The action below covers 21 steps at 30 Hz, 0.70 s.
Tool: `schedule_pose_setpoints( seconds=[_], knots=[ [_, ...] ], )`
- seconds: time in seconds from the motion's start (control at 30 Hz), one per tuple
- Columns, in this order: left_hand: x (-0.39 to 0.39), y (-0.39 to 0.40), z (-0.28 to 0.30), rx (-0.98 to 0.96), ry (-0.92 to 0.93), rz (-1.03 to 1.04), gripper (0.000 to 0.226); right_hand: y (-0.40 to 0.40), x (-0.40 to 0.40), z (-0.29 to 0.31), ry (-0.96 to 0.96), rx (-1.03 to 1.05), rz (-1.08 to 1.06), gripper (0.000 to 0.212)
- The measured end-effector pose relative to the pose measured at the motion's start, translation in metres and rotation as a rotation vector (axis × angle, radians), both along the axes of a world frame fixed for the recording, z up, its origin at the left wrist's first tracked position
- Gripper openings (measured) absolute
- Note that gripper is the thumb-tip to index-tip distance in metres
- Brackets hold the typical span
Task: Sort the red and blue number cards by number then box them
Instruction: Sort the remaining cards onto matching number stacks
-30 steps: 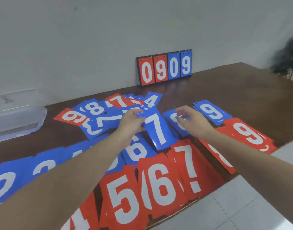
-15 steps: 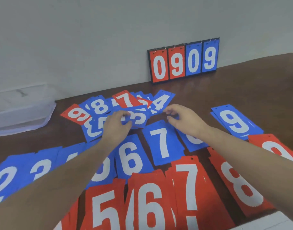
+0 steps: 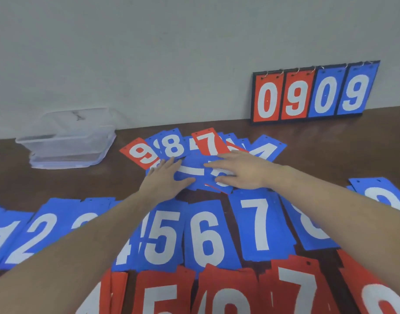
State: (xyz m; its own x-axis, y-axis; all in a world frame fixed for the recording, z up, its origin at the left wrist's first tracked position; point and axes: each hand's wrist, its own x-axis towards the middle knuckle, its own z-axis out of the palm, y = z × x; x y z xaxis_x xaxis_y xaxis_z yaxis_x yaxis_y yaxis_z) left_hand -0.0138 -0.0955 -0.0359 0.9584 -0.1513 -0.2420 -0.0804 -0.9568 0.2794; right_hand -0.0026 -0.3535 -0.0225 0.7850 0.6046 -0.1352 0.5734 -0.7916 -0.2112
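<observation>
A loose pile of red and blue number cards (image 3: 171,147) lies in the middle of the brown table (image 3: 330,150). My left hand (image 3: 166,179) and my right hand (image 3: 239,169) rest flat, fingers straight, on blue cards (image 3: 194,172) at the pile's near side. Closer to me, blue cards run in a row: a 1, a 2 (image 3: 39,232), a 5 (image 3: 163,236), a 6 (image 3: 207,237), a 7 (image 3: 256,223). A row of red cards (image 3: 296,288) lies nearest, cut off by the frame. A clear plastic box (image 3: 67,141) sits at the far left.
A scoreboard stand (image 3: 314,94) showing 0 9 0 9 leans against the grey wall at the far right. A blue 9 card (image 3: 382,196) lies at the right edge.
The view has swung left and closer. Both hands moved onto the pile's blue cards and flattened. The blue 7 now lies in the sorted row.
</observation>
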Motion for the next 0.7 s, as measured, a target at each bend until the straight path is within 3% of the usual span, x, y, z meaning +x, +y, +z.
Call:
schedule_pose_setpoints(
  seconds=[0.1,0.2,0.3,0.47,0.7],
  knots=[
    [0.011,0.017,0.005,0.043,0.039,-0.016,0.083,-0.006,0.018,-0.005,-0.068,-0.180,0.027,0.053],
    [0.019,0.033,0.007,0.086,0.016,-0.001,0.068,-0.013,0.030,-0.009,-0.158,-0.108,-0.026,0.051],
    [0.020,0.035,0.004,-0.028,-0.087,0.092,0.059,-0.016,0.043,-0.007,-0.208,0.030,-0.019,0.054],
    [0.016,0.025,-0.012,0.028,-0.131,0.179,0.092,-0.017,0.070,-0.010,0.004,-0.062,-0.008,0.101],
    [0.015,0.024,-0.007,-0.051,-0.089,0.166,0.095,-0.013,0.080,-0.014,0.048,-0.017,0.007,0.110]
  ],
)
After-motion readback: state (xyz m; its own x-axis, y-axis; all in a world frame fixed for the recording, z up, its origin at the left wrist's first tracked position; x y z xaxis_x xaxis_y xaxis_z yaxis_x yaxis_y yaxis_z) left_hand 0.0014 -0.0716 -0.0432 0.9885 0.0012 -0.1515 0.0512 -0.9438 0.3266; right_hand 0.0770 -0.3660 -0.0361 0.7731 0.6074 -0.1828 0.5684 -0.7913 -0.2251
